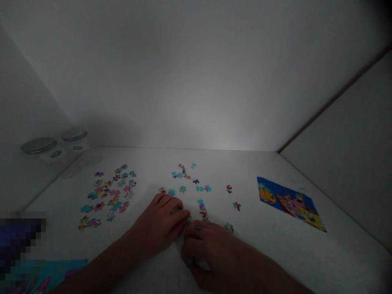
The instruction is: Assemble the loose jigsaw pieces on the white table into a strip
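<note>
My left hand (167, 220) rests low over the white table, its fingers bent and pressed together. Its fingertips meet those of my right hand (211, 247), which wears a ring and is also curled closed. A small pale bit shows between the fingertips, but whatever they hold is mostly hidden. Just beyond them lies a joined strip of puzzle pieces (202, 209). One puzzle piece (228, 227) sits by the right wrist. Further off are a joined cluster of puzzle pieces (182, 171) and a short row of light-blue pieces (203, 188).
Many loose puzzle pieces (112, 190) spread out on the left. A colourful cartoon picture sheet (290, 202) lies at the right. Two clear jars with metal lids, a nearer jar (39, 145) and a farther jar (75, 134), stand at the back left. A bright blue printed sheet (64, 267) lies front left.
</note>
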A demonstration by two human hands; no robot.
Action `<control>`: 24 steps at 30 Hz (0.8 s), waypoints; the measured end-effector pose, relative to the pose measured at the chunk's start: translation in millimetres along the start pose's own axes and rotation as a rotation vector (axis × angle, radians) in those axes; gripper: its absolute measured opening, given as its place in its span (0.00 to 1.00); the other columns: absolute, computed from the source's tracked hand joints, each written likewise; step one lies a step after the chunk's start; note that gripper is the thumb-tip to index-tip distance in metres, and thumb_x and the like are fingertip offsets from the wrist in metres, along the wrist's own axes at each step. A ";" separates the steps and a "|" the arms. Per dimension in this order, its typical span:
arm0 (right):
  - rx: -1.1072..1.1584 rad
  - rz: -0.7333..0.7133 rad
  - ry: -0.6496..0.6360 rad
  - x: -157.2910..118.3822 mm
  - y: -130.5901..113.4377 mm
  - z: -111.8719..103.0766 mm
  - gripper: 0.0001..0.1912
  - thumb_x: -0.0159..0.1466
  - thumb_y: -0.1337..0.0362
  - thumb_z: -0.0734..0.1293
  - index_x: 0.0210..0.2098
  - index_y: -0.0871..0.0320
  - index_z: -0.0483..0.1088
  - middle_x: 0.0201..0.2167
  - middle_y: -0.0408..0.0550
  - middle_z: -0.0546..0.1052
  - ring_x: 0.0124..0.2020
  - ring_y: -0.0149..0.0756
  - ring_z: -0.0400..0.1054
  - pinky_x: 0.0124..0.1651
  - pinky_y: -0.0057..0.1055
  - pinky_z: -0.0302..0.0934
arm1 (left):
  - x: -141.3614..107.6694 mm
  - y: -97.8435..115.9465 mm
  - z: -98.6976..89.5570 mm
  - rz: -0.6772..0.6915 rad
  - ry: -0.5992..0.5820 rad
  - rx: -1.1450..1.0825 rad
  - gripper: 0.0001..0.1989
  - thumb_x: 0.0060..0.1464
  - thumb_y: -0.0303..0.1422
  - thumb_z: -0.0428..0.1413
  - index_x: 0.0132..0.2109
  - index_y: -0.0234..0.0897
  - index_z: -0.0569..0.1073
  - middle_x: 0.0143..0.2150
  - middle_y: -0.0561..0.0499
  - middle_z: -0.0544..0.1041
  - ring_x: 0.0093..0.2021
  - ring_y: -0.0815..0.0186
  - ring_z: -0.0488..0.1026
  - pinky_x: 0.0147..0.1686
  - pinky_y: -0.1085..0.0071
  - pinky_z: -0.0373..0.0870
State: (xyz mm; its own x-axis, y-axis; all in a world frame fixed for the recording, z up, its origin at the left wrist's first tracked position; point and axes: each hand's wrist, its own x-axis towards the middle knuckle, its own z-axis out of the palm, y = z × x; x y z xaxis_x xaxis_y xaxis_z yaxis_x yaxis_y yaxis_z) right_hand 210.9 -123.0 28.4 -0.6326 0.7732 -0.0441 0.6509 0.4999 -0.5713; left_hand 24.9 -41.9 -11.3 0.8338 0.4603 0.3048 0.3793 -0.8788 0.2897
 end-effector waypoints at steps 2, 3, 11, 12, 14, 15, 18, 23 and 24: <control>0.018 0.006 -0.032 -0.4 -2.6 0.1 0.07 0.55 0.72 0.66 0.35 0.60 0.71 0.38 0.49 0.75 0.41 0.35 0.66 0.43 0.28 0.58 | 0.7 1.5 1.6 0.013 0.007 0.007 0.09 0.59 0.31 0.53 0.47 0.43 0.72 0.41 0.50 0.72 0.43 0.61 0.66 0.51 0.58 0.57; 0.021 0.008 -0.051 -0.7 -3.3 0.7 0.07 0.56 0.72 0.65 0.35 0.60 0.71 0.39 0.49 0.75 0.42 0.35 0.66 0.44 0.28 0.58 | 1.1 2.2 2.2 0.023 0.006 0.007 0.09 0.59 0.31 0.53 0.46 0.43 0.72 0.41 0.50 0.72 0.42 0.61 0.66 0.50 0.59 0.58; 0.297 0.037 -0.073 -5.3 5.0 -6.1 0.11 0.55 0.75 0.64 0.37 0.58 0.72 0.36 0.45 0.75 0.36 0.31 0.67 0.40 0.25 0.60 | 1.9 6.4 -1.1 0.061 -0.036 -0.070 0.11 0.56 0.27 0.54 0.46 0.43 0.72 0.42 0.50 0.72 0.43 0.61 0.66 0.46 0.62 0.59; 0.355 0.074 -0.021 -7.1 11.5 -12.0 0.12 0.55 0.74 0.64 0.38 0.58 0.71 0.35 0.44 0.74 0.35 0.30 0.67 0.38 0.25 0.60 | 2.1 7.3 -2.1 0.075 -0.037 -0.075 0.09 0.57 0.28 0.54 0.45 0.43 0.72 0.42 0.50 0.72 0.43 0.62 0.67 0.46 0.62 0.59; 0.426 0.176 0.119 -11.8 30.1 -25.4 0.12 0.57 0.73 0.63 0.40 0.57 0.70 0.33 0.43 0.72 0.32 0.30 0.64 0.35 0.25 0.59 | 2.3 9.7 -4.4 0.108 -0.044 -0.087 0.08 0.59 0.30 0.54 0.45 0.43 0.72 0.41 0.51 0.73 0.42 0.63 0.67 0.47 0.63 0.58; 0.430 0.227 0.218 -14.3 41.3 -31.6 0.11 0.58 0.72 0.62 0.40 0.57 0.70 0.33 0.43 0.71 0.31 0.30 0.63 0.34 0.25 0.58 | 2.3 11.0 -5.6 0.121 -0.052 -0.092 0.07 0.59 0.31 0.54 0.45 0.43 0.72 0.41 0.52 0.73 0.42 0.64 0.67 0.47 0.63 0.58; 0.366 0.369 0.338 -19.3 73.0 -42.6 0.10 0.59 0.72 0.61 0.39 0.57 0.69 0.30 0.42 0.69 0.29 0.30 0.60 0.33 0.27 0.55 | 1.1 14.8 -7.9 0.134 -0.073 -0.099 0.07 0.57 0.34 0.56 0.43 0.42 0.72 0.40 0.52 0.73 0.43 0.63 0.67 0.48 0.64 0.58; 0.224 0.423 0.305 -16.7 92.0 -38.3 0.11 0.57 0.73 0.61 0.37 0.58 0.70 0.33 0.45 0.71 0.31 0.32 0.62 0.34 0.29 0.57 | -1.9 15.6 -5.6 0.114 -0.026 -0.087 0.07 0.56 0.27 0.54 0.42 0.41 0.72 0.40 0.51 0.73 0.43 0.63 0.66 0.48 0.64 0.58; 0.193 0.406 0.302 -15.7 91.5 -36.9 0.10 0.57 0.73 0.61 0.37 0.58 0.70 0.34 0.46 0.71 0.31 0.32 0.63 0.35 0.29 0.57 | -2.2 14.9 -4.8 0.107 -0.022 -0.094 0.08 0.55 0.27 0.54 0.43 0.41 0.72 0.40 0.51 0.73 0.43 0.63 0.66 0.48 0.63 0.58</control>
State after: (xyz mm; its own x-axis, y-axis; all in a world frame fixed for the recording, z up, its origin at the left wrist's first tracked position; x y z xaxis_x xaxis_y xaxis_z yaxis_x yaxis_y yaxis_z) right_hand 295.9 -75.0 7.0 -0.1784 0.9813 -0.0717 0.7108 0.0782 -0.6990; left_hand 26.8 -55.4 -3.2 0.8764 0.3607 0.3192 0.2490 -0.9066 0.3408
